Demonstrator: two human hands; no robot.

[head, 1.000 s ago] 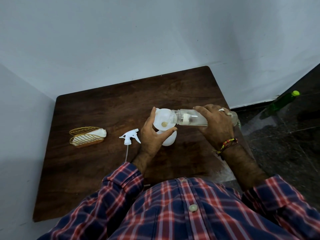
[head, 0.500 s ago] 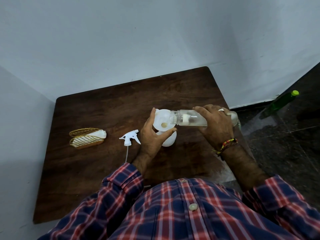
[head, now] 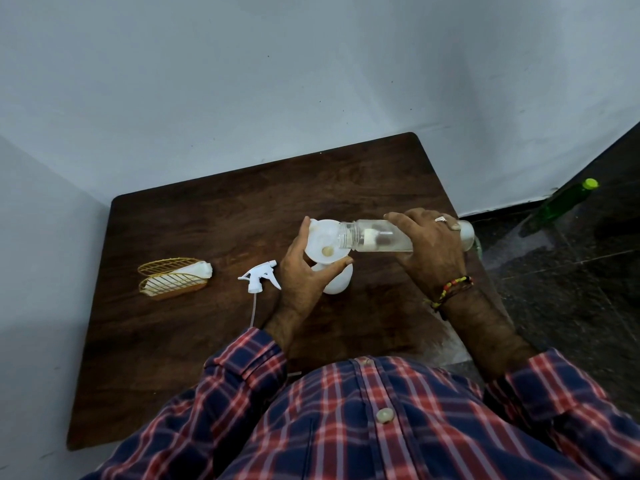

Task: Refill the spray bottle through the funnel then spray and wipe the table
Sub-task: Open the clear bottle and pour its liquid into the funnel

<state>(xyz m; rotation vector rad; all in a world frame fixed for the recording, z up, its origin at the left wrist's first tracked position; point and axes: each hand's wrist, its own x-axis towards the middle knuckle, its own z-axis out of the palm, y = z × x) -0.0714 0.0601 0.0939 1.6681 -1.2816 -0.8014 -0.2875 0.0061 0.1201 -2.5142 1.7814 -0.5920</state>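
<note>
**Filling up the spray bottle**

From the head view, near the table's [head: 194, 341] right edge, our left hand [head: 304, 275] holds the funnel [head: 323, 245] on the spray bottle [head: 337, 280]. Our right hand [head: 433, 251] grips the tipped clear bottle [head: 374, 236]. We think we are pouring. Next, 1 job: screw on the spray head [head: 260, 278].

funnel [head: 320, 242] on spray bottle [head: 337, 282] | sprayer head [head: 259, 278] left | wire basket [head: 171, 280] far left

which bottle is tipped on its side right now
The clear bottle in the right hand, mouth over the funnel; the white spray bottle and green bottle aren't.
</note>
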